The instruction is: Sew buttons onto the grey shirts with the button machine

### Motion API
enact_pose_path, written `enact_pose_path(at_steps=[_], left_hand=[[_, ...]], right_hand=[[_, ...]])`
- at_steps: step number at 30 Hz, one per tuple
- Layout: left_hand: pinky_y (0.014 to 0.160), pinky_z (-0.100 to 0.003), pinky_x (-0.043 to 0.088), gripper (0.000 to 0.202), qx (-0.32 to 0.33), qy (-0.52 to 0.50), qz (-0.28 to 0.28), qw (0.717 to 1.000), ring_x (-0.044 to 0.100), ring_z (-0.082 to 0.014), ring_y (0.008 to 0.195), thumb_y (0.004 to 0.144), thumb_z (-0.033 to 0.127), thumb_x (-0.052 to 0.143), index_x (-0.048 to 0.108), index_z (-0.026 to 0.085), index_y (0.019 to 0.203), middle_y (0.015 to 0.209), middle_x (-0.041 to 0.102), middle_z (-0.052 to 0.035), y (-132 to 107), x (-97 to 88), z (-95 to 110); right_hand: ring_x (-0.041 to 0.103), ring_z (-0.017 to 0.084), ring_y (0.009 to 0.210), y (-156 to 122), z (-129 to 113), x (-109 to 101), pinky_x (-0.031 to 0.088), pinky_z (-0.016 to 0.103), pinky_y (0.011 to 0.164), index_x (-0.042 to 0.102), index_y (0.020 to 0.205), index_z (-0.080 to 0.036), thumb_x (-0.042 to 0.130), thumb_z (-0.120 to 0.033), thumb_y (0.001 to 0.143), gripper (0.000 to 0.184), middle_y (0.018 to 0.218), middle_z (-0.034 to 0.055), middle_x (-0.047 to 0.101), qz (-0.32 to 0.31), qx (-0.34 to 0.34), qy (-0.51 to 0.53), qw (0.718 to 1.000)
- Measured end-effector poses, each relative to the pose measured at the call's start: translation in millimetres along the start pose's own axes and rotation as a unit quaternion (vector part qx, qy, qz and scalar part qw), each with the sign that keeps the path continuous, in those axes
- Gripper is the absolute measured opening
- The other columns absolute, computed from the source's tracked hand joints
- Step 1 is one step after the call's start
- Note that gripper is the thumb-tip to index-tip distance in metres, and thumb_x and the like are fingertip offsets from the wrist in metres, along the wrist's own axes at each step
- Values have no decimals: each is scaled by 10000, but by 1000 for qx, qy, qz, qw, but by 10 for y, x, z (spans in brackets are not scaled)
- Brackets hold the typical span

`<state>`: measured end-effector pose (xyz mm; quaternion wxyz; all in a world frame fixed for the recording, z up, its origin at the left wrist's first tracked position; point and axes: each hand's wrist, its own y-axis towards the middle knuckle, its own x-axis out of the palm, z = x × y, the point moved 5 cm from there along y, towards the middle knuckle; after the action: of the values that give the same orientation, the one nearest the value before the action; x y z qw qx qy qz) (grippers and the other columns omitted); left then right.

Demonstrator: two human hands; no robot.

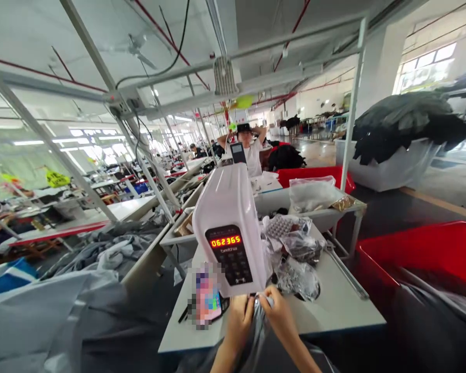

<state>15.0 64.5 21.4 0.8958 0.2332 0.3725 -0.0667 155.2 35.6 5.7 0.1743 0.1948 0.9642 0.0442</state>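
Observation:
A white tabletop machine [233,217] with a lit red number display [226,241] stands on the table in front of me. Just under its front edge, both my hands are close together on grey fabric [259,331] that runs down toward my lap. My left hand [238,311] has its fingers closed at the fabric's left side, partly beneath the machine. On the other side, my right hand [275,308] pinches the fabric between thumb and fingers. What lies right at the fingertips is hidden by the machine.
Left of my hands lies a phone [207,300]. Clear plastic bags of small parts [299,274] and a metal bar [345,272] lie on the right of the table [341,316]. Red bins [419,254] flank it. Grey cloth [54,321] fills the left. A person [254,158] sits opposite.

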Motion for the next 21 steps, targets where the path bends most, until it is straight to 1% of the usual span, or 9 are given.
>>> enact_pose_path(at_steps=[4,8,12,16,21], left_hand=[[921,-398,464,332,6,-32,-34,999,585,-244,1007,939,379,378,660,204,946,1017,650,-110,-80,-65,42],[986,-401,449,343,-3,-40,-42,998,568,-243,1081,934,411,397,670,213,997,1085,629,-103,-121,-121,96],[982,-407,460,354,-8,-49,-32,998,563,-249,1092,898,458,472,661,212,1068,1111,622,-101,-125,-96,58],[982,-425,447,335,-1,-48,-39,998,548,-253,1082,869,471,539,682,208,1019,1078,609,-105,-119,-47,3],[1015,-431,416,294,-20,-62,-32,997,520,-254,1109,855,439,570,688,207,991,1109,576,-99,-107,-24,-53]], right_hand=[[599,235,612,5,5,14,401,315,599,481,705,-254,455,-461,795,228,648,17,623,-2,-11,19,1000],[631,259,687,-16,12,23,412,330,648,485,746,-251,425,-478,818,245,717,43,654,-2,-5,14,1000],[633,253,677,-30,25,45,402,315,631,476,772,-247,397,-479,840,255,703,37,645,-17,-2,0,1000],[631,218,664,-43,38,49,402,283,617,474,787,-235,381,-451,867,248,697,19,636,-17,-12,-8,1000],[634,202,650,-71,62,66,430,281,617,488,807,-222,368,-444,899,269,704,22,637,5,-47,-15,999]])
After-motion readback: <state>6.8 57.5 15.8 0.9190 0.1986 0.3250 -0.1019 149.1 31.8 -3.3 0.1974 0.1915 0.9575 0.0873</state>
